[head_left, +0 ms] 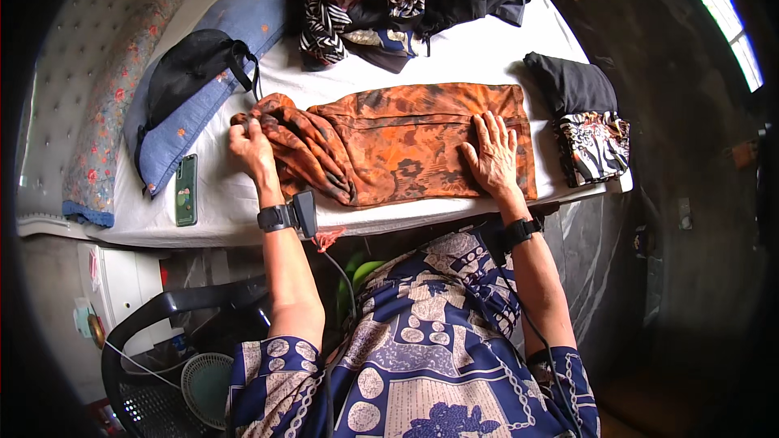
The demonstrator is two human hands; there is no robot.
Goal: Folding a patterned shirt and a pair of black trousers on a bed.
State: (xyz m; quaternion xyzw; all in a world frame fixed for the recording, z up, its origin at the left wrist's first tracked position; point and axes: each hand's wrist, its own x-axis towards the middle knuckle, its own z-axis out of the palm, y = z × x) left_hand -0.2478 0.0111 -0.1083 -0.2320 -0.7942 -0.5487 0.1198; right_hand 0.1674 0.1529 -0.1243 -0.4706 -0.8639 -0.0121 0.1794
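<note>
OK, got orange-brown patterned cloth (pixel 430 146) on white-sheeted bed (pixel 487 57), flat toward its right end, bunched at its left. Gripping cloth's bunched end with curled left hand (pixel 253 150). Resting flat, outstretched right hand (pixel 493 154) palm down on cloth, near its right edge. Right of cloth: folded black garment (pixel 572 85), folded multicolored garment (pixel 596 146). Beyond cloth: clothes heap (pixel 406 0), mostly dark. Left of cloth: green phone (pixel 187 191), blue pillow (pixel 182 138), black strapped item (pixel 191 69) on pillow.

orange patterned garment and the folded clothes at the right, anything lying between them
Nothing: the head view shows only a bare strip of white sheet between the orange garment and the folded clothes.
</note>
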